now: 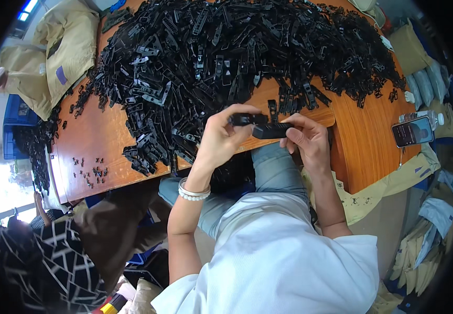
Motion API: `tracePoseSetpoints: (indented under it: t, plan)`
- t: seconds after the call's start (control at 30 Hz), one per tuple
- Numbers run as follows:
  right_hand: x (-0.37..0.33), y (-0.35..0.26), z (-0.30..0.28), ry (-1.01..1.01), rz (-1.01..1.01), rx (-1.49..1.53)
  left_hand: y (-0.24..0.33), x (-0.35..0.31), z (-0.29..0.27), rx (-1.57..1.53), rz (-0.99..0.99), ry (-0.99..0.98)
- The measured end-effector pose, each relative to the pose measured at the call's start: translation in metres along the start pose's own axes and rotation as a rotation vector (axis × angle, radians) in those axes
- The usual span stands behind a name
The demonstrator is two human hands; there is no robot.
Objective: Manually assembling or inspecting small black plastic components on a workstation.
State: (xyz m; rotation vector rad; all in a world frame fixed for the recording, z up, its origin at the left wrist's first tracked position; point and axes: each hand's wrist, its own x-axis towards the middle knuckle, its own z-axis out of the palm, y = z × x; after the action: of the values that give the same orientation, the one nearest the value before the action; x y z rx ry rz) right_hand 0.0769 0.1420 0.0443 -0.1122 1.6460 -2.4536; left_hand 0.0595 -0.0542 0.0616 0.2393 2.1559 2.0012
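Black pile (195, 63): on the desk (362, 136)
Left hand (222, 135): holding a clip (241, 120)
Right hand (311, 140): pinching a long piece (272, 131) near the desk

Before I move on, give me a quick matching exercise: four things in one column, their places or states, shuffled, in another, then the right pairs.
Things
1. Phone
2. Beaded bracelet
3. Long black piece
4. Heap of black parts

Places or states
A. Spread over much of the wooden table
B. Pinched at the fingertips of the right hand
C. White, around the wrist of the left hand
D. Screen lit, farther right than either hand

Right pairs: 1-D, 2-C, 3-B, 4-A
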Motion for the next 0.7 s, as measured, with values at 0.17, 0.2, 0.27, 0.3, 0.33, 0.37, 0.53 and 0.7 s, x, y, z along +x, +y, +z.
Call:
tracePoseSetpoints:
  t: [0.17, 0.2, 0.27, 0.3, 0.33, 0.37, 0.53, 0.7]
  plan:
    - [-0.005, -0.010, 0.017, 0.017, -0.068, -0.118, 0.009, -0.012, 0.005, 0.231, 0.136, -0.069]
    - [-0.007, -0.011, 0.018, 0.049, -0.100, -0.192, 0.017, -0.015, 0.008, 0.244, 0.105, -0.067]
    - [-0.009, -0.011, 0.020, 0.079, -0.130, -0.269, 0.020, -0.017, 0.016, 0.203, 0.152, 0.011]
    - [-0.010, -0.012, 0.021, 0.065, -0.207, -0.384, 0.022, -0.019, 0.013, 0.200, 0.151, 0.013]
    - [-0.010, -0.012, 0.022, 0.050, -0.284, -0.500, 0.026, -0.021, 0.009, 0.199, -0.034, -0.055]
    - [-0.011, -0.013, 0.020, 0.048, -0.282, -0.502, 0.031, -0.022, 0.007, 0.197, -0.219, -0.123]
    - [0.000, -0.015, 0.027, -0.079, -0.503, -0.738, 0.015, -0.032, 0.005, 0.312, 0.106, -0.052]
    - [-0.006, -0.004, 0.024, -0.178, -0.402, -0.707, 0.006, -0.043, 0.003, 0.323, 0.228, 0.009]
